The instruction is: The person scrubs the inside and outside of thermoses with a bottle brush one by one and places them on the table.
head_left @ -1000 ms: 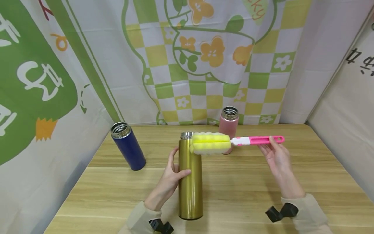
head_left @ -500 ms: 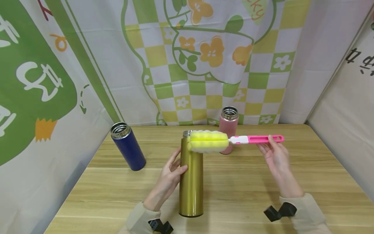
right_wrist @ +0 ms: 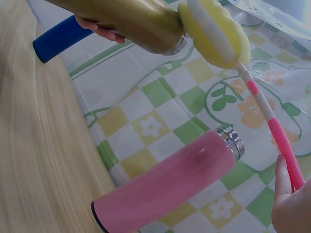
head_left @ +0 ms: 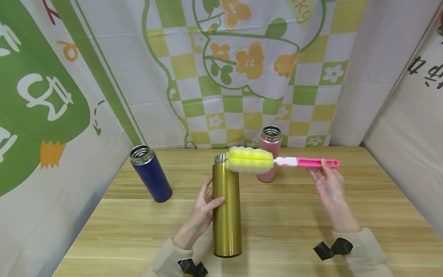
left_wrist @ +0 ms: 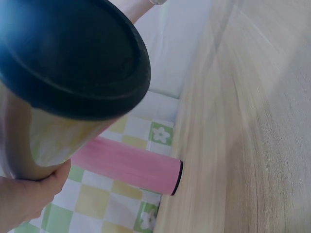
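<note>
A tall gold bottle (head_left: 226,215) is held upright just above the wooden table (head_left: 297,215), its black base (left_wrist: 68,58) off the surface. My left hand (head_left: 202,209) grips its side, thumb wrapped round the front. My right hand (head_left: 328,184) pinches the pink handle (head_left: 311,162) of a bottle brush. Its yellow and white sponge head (head_left: 249,159) lies level against the bottle's open steel mouth (head_left: 220,158). The right wrist view shows the sponge head (right_wrist: 214,31) at the gold bottle's rim (right_wrist: 177,46).
An open pink bottle (head_left: 269,153) stands behind the brush near the back wall. An open dark blue bottle (head_left: 150,173) stands at the back left. Printed cloth walls (head_left: 242,69) close in the table on three sides.
The brush has risen slightly and shifted right, its sponge now higher at the bottle's mouth. The gold bottle has shifted a little in my left hand.
</note>
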{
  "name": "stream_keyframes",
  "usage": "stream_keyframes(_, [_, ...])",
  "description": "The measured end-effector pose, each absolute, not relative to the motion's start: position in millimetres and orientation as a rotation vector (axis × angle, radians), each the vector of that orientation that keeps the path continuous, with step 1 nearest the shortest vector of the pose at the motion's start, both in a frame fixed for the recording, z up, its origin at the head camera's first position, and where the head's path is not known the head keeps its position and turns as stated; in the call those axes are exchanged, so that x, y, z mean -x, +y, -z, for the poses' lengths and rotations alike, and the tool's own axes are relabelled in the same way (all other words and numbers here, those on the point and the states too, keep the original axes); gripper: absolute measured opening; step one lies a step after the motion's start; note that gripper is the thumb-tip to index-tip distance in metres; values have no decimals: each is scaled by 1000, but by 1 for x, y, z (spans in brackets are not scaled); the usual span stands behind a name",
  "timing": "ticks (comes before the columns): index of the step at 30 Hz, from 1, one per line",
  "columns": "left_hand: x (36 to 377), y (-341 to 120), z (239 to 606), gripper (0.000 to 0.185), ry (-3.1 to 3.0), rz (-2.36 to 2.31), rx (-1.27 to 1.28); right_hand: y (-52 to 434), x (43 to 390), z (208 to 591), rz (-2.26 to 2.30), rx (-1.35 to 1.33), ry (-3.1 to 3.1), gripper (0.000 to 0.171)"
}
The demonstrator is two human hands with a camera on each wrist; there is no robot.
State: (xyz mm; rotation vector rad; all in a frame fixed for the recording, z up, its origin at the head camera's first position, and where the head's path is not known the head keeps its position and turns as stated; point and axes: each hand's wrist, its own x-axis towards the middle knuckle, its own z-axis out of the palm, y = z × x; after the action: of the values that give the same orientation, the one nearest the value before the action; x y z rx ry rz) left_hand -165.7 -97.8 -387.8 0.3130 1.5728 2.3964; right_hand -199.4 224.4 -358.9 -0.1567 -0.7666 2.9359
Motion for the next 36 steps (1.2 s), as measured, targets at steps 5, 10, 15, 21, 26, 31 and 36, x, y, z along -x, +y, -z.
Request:
stream_keyframes(5, [164, -99, 385, 73, 1507, -2437, -362, 228, 200, 361, -2976, 94, -790, 6])
stream_keyframes(10, [164, -102, 383, 62, 1422, -2467, -386, 230, 199, 367, -3011, 8, -876, 5])
stream_keyframes(15, [166, -106, 381, 57, 1368, -2520, -385, 232, 195, 374, -3016, -66, -1060, 8])
stream_keyframes(21, [169, -109, 378, 49, 1341, -2589, -387, 234, 189, 381, -3016, -133, -1284, 16])
stream_keyframes(26, [170, -110, 376, 52, 1323, -2632, -395, 237, 186, 384, -3008, -213, -1447, 20])
stream_keyframes(31, [170, -110, 376, 51, 1308, -2660, -393, 238, 186, 385, -2994, -191, -1525, 18])
stream_keyframes(36, [168, -111, 380, 49, 1297, -2625, -451, 235, 191, 383, -2982, -182, -1494, 15])
